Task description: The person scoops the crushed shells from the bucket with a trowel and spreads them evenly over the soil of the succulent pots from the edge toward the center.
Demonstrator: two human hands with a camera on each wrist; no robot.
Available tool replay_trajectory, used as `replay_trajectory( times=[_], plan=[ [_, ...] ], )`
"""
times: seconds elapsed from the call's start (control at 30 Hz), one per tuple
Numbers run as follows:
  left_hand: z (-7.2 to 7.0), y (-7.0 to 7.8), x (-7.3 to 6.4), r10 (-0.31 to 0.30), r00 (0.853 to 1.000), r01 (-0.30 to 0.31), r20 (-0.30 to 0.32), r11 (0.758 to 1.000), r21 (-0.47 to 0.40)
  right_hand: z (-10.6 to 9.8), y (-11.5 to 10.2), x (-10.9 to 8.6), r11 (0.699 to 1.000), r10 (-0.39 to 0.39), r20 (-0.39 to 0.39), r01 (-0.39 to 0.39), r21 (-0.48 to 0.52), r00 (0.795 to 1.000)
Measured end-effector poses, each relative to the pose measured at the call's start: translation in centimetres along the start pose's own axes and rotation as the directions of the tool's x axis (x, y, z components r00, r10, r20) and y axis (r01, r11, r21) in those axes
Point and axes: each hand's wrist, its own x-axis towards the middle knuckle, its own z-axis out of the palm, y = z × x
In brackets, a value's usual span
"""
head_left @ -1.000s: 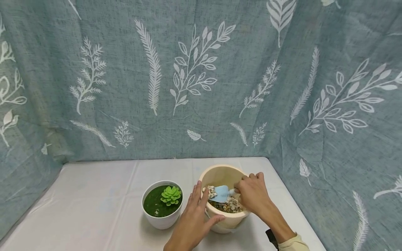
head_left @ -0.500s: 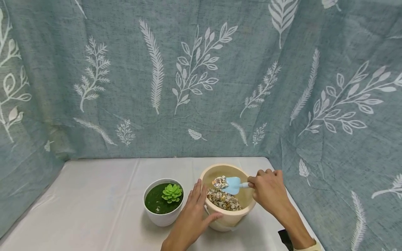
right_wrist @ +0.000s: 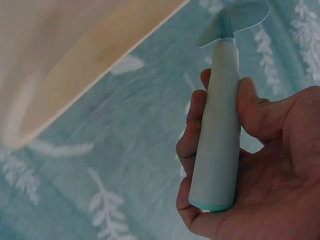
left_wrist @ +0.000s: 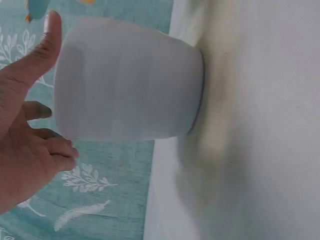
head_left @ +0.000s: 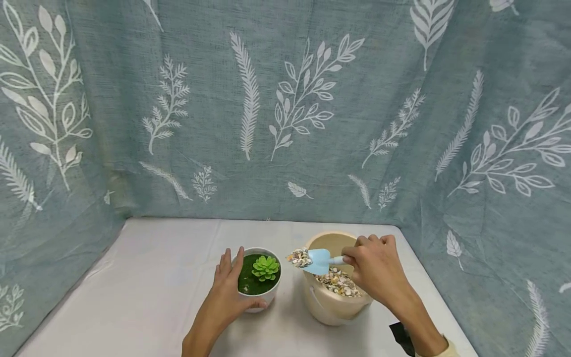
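Observation:
A white pot with dark green filling and a small green succulent stands on the table; in the left wrist view the white pot fills the frame. My left hand wraps round its left side, thumb at the front, and the left hand shows thumb and fingers on either side of the pot. My right hand grips a light blue trowel heaped with pebbles above the beige bucket's left rim. The bucket holds more pebbles. In the right wrist view the right hand curls round the trowel handle.
Both containers stand on a white cloth-covered table. Blue-grey curtains with white leaf prints close it in at the back and both sides. A black strap sits on my right wrist.
My left hand left the beige bucket and took hold of the white pot. My right hand lifted the trowel with pebbles out of the bucket toward the left. The view shifted.

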Motion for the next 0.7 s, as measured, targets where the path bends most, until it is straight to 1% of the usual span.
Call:
replay_trajectory(
  times=[0.07,0.13,0.27,0.37,0.43,0.53,0.63,0.7],
  plan=[
    [0.0,-0.6,0.3,-0.033,0.999,0.033,0.028,0.999,-0.014,0.2,-1.0,0.4,1.000,-0.014,0.017,0.013,0.020,1.000],
    [0.3,-1.0,0.5,-0.050,0.998,0.051,0.036,0.998,-0.023,0.6,-2.0,0.6,0.998,-0.042,0.036,0.041,0.037,0.998],
    [0.8,-1.4,0.4,-0.057,0.998,0.058,0.005,0.998,-0.029,1.8,-4.0,1.3,0.994,-0.101,0.101,0.095,0.060,0.990],
    [0.8,-1.6,0.2,-0.060,0.998,0.059,-0.028,0.998,-0.031,2.6,-5.2,1.9,0.992,-0.118,0.163,0.109,0.064,0.980],
    [0.6,-1.7,0.1,-0.062,0.997,0.060,-0.038,0.998,-0.033,2.9,-5.8,2.4,0.991,-0.126,0.198,0.115,0.065,0.972],
    [0.3,-1.9,0.1,-0.068,0.997,0.067,-0.035,0.997,-0.035,2.9,-6.7,3.1,0.989,-0.143,0.225,0.134,0.054,0.964],
    [0.2,-2.0,0.1,-0.074,0.997,0.073,-0.035,0.997,-0.032,2.4,-7.3,3.9,0.982,-0.189,0.225,0.190,0.017,0.956],
    [0.2,-2.0,0.1,-0.070,0.997,0.069,-0.042,0.997,-0.027,1.8,-7.5,4.5,0.975,-0.215,0.246,0.223,-0.005,0.945]
  ],
)
